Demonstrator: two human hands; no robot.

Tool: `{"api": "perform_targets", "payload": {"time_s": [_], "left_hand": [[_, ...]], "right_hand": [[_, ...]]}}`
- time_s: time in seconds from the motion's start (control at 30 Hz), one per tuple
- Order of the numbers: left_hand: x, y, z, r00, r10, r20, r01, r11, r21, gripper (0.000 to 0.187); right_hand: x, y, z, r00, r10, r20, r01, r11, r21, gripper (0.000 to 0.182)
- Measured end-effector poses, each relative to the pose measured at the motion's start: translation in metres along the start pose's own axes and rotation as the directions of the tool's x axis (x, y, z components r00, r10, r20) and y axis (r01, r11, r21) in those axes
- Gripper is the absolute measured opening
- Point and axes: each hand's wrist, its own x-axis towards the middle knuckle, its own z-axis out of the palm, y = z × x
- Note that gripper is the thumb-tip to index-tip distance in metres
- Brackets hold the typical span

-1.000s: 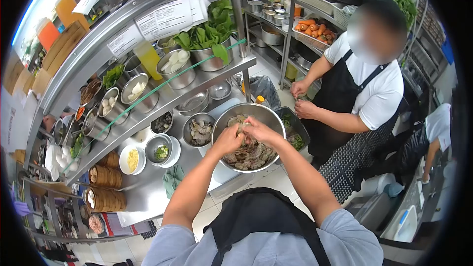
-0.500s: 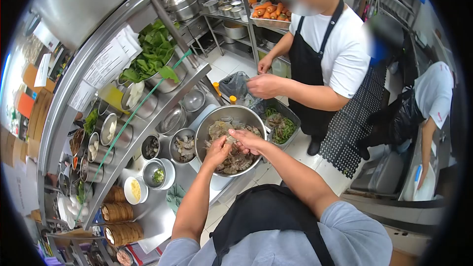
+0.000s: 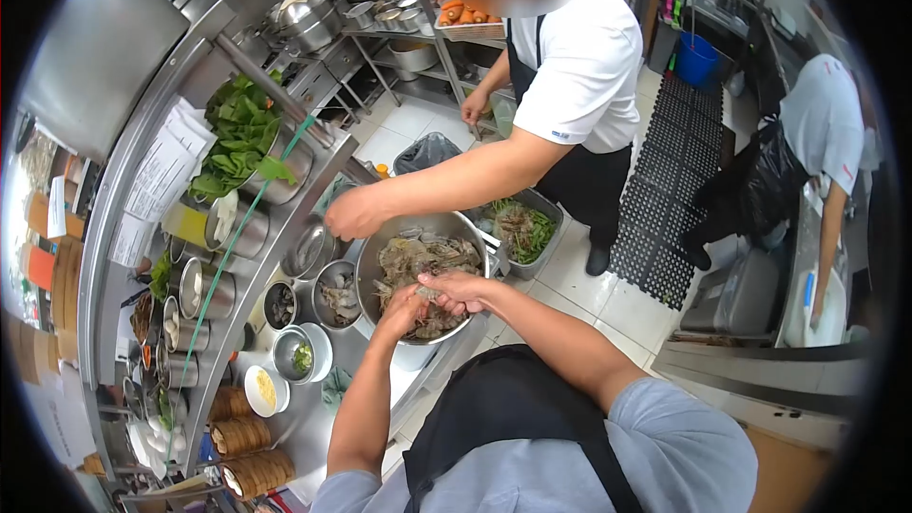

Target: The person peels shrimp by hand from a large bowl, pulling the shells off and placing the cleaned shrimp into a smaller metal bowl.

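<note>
A large steel bowl (image 3: 366, 256) full of raw shrimp (image 3: 429, 256) sits on the steel counter in front of me. My left hand (image 3: 403, 309) and my right hand (image 3: 456, 290) meet over the near side of the bowl, both pinching one shrimp (image 3: 427, 294) between the fingers. A smaller steel bowl (image 3: 336, 293) just left of the big one holds several pale shrimp.
A co-worker in a white shirt and black apron reaches a hand (image 3: 356, 212) over the bowl's far rim. A grey tub (image 3: 521, 228) of green scraps sits right of the bowl. Small steel bowls, bamboo steamers (image 3: 249, 437) and a greens pot (image 3: 245, 138) line the counter and shelf. Another person stands far right.
The co-worker has stepped closer and stretched an arm across to the far rim of the big bowl. My hands stay over the bowl on a shrimp; my view has swung.
</note>
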Motion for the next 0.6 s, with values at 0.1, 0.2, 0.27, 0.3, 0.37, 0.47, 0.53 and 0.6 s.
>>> {"api": "perform_targets", "payload": {"time_s": [0.1, 0.2, 0.27, 0.3, 0.37, 0.47, 0.53, 0.6], "left_hand": [[-0.001, -0.026, 0.004, 1.0, -0.015, 0.008, 0.017, 0.955, -0.297, 0.019], [0.005, -0.026, -0.007, 1.0, 0.011, 0.026, 0.008, 0.772, -0.635, 0.017], [0.006, -0.013, -0.018, 0.998, 0.055, 0.02, -0.021, 0.66, -0.751, 0.016], [0.003, 0.009, -0.024, 0.985, -0.17, 0.004, 0.122, 0.689, -0.715, 0.017], [0.007, 0.022, -0.04, 0.903, -0.425, 0.064, 0.341, 0.617, -0.71, 0.032], [0.035, 0.04, -0.055, 0.932, -0.362, 0.029, 0.301, 0.726, -0.618, 0.043], [0.063, 0.057, -0.061, 0.948, -0.317, 0.013, 0.271, 0.787, -0.554, 0.049], [0.102, 0.077, -0.059, 0.959, -0.282, 0.022, 0.248, 0.801, -0.544, 0.053]], "right_hand": [[-0.005, 0.001, -0.001, 0.991, 0.019, 0.134, -0.046, 0.977, 0.206, 0.053], [-0.007, 0.005, -0.018, 0.981, -0.035, 0.192, -0.058, 0.885, 0.462, 0.051], [-0.006, 0.009, -0.027, 0.972, -0.08, 0.222, -0.064, 0.816, 0.574, 0.048], [-0.014, 0.005, -0.02, 0.996, -0.059, 0.072, 0.009, 0.835, 0.55, 0.046], [-0.02, 0.005, -0.009, 0.98, -0.105, -0.17, 0.162, 0.914, 0.371, 0.034], [-0.007, 0.017, 0.002, 0.927, -0.212, -0.308, 0.244, 0.967, 0.071, 0.027], [-0.006, 0.018, 0.004, 0.937, -0.175, -0.303, 0.201, 0.978, 0.059, 0.02], [0.005, 0.025, 0.002, 0.951, -0.127, -0.283, 0.155, 0.985, 0.08, 0.02]]}}
